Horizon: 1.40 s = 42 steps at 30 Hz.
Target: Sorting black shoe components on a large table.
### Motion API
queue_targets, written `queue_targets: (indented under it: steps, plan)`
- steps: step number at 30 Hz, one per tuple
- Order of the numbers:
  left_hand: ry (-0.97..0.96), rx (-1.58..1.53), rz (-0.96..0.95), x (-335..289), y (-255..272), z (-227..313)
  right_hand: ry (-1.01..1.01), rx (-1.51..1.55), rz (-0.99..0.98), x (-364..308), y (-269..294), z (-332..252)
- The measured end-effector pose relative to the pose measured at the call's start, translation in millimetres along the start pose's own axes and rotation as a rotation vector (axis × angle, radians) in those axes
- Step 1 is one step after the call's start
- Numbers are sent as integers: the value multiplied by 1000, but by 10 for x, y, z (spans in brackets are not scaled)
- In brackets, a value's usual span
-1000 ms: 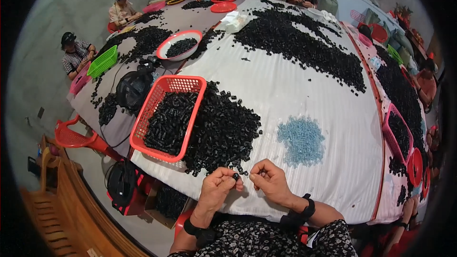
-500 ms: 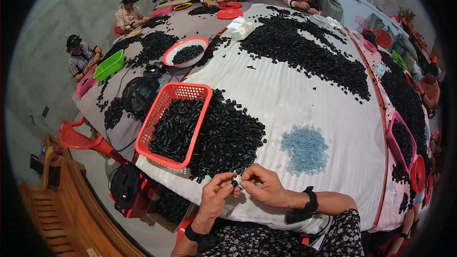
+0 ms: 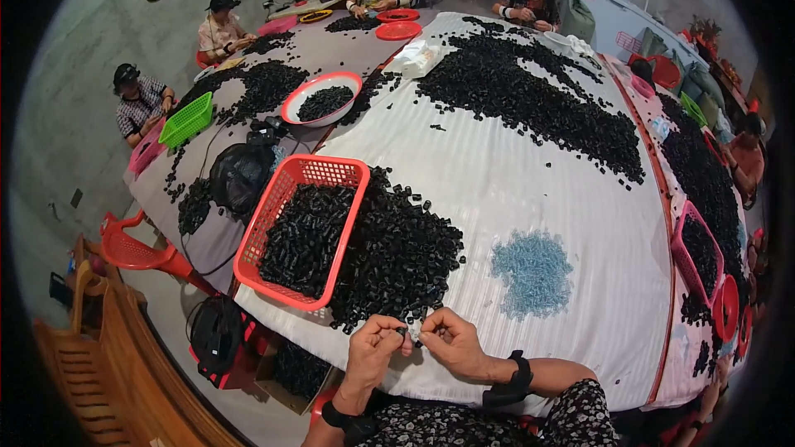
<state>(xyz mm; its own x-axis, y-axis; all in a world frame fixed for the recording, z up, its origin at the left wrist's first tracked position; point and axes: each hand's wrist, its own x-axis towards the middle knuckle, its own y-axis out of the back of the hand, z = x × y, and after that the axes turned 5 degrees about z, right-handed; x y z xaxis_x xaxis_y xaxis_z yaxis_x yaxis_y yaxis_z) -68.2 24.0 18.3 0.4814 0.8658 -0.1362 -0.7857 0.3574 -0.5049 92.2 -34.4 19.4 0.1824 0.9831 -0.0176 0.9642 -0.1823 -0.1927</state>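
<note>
My left hand [image 3: 374, 354] is closed, pinching a small black plastic piece [image 3: 402, 332] between thumb and fingers. Close beside it, my right hand [image 3: 454, 348] has thumb and forefinger pinched against the same spot; whatever it holds is too small to make out. Both hands are over the near edge of the white cloth, just below a heap of small black plastic pieces [image 3: 402, 240]. To the right lies a patch of tiny pale-blue clear pieces [image 3: 532, 273]. A red plastic basket [image 3: 362, 190] at the heap's left holds many more black pieces.
A larger black heap [image 3: 530, 91] spreads across the far cloth. Further left are a black plastic bag [image 3: 240, 174], a red-and-white basin [image 3: 351, 99] and a green basket [image 3: 189, 120]. Several people sit around the tables. A wooden chair [image 3: 91, 364] stands at lower left.
My view has shifted slightly, so the table things sit a little lower. My hands stay together, still pinching, with the right forearm slightly lower. A far co-worker's hands have moved.
</note>
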Motion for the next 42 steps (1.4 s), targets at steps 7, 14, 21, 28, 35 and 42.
queue_targets:
  steps: [7, 14, 21, 28, 35, 42]
  plan:
    - [-20, 194, 43, 16, -14, -6, -54, 40, 41, -79, 59, 106]
    - [0, 83, 92, 53, -121, 19, -13, -40, 89, -118, 164, -3]
    - [4, 13, 1, 52, -102, -32, -8, -36, 106, -176, 201, -68]
    - [3, 0, -47, 22, -123, -65, 14, -13, 75, -180, 198, -164]
    - [38, 10, 10, 6, -56, -97, -35, -97, 28, -138, 284, -7]
    - [-44, -86, 121, -25, 227, 94, 144, -684, -158, -102, 462, -4]
